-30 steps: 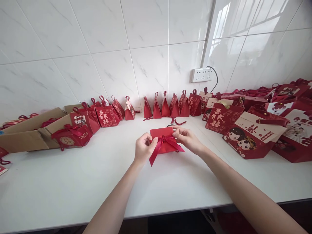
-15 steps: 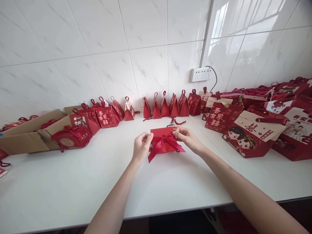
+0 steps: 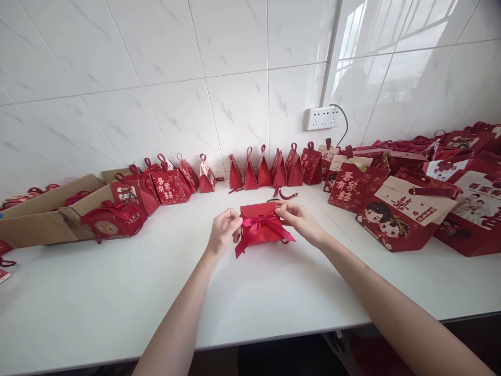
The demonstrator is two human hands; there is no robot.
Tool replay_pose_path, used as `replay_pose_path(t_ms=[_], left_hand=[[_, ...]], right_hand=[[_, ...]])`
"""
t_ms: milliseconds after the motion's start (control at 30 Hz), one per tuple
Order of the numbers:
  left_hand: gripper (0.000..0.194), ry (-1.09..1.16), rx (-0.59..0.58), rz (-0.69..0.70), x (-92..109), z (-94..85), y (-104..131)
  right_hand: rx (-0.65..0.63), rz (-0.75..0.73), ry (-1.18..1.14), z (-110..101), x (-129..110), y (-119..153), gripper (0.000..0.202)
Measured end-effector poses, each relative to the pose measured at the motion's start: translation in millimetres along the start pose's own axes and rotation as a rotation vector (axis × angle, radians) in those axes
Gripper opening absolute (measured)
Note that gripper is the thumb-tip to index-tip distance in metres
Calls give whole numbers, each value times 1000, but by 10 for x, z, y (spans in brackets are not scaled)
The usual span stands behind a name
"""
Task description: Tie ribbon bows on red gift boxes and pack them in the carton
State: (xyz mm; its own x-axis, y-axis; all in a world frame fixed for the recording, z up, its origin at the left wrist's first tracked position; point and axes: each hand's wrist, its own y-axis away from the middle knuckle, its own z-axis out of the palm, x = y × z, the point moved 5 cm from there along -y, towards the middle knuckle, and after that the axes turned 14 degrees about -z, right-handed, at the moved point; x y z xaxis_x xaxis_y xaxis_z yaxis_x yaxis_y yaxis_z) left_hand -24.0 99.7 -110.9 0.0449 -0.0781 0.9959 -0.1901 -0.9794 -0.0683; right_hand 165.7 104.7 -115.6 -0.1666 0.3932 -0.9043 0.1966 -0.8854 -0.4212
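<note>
A small red gift box (image 3: pixel 260 210) is held over the white table in front of me, tied with a shiny crimson ribbon bow (image 3: pixel 256 225). The bow's tails hang down to the lower left and right. At the box's left side my left hand (image 3: pixel 224 231) is closed, thumb and forefinger pinching the bow's left loop. My right hand (image 3: pixel 300 220) grips the upper right corner of the box between thumb and fingers; the fingers behind it are partly hidden. Just beyond the box lies a loose dark red ribbon strap (image 3: pixel 287 195).
Small red peaked boxes (image 3: pixel 278 169) with loops stand in a row along the tiled wall. Larger printed gift boxes (image 3: pixel 405 214) crowd the right side. An open cardboard box (image 3: pixel 39 230) and more red boxes are at left. A power strip (image 3: pixel 321 119) hangs on the wall.
My left hand has drawn slightly left, and the bow's left loop and tail have shifted with it. My right hand keeps its hold on the box corner.
</note>
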Motion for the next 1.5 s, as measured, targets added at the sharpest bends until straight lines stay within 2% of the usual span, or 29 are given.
replay_pose_path(t_ms=[133,433,533,633,733,900,1067,1233,1500], left_hand=[[18,-44,50,-13,24,-14,-1],[20,-31,97,-19,-12,2,-16],[18,-29,68,-29,-8,-5,-16],[26,-42,23,-43,6,-2,-10],[29,-92,33,-43,21,3,-2],[29,-210,119,-20,16,4,-1],[30,-377,223,99,24,6,10],[23,-559,307,182,4,27,24],[21,-563,327,194,-21,44,23]], right_hand=[[-11,-6,4,-1,7,-2,43],[-24,-50,52,-27,44,-10,37],[-20,-38,49,-26,32,-5,37],[-16,-34,47,-20,14,-5,39],[-1,-27,36,-18,8,-5,40],[-20,-36,22,-12,21,-13,39],[-48,-87,19,-27,50,-30,36],[-71,-118,-4,-42,76,-37,31],[-128,-91,-63,-26,78,-37,36]])
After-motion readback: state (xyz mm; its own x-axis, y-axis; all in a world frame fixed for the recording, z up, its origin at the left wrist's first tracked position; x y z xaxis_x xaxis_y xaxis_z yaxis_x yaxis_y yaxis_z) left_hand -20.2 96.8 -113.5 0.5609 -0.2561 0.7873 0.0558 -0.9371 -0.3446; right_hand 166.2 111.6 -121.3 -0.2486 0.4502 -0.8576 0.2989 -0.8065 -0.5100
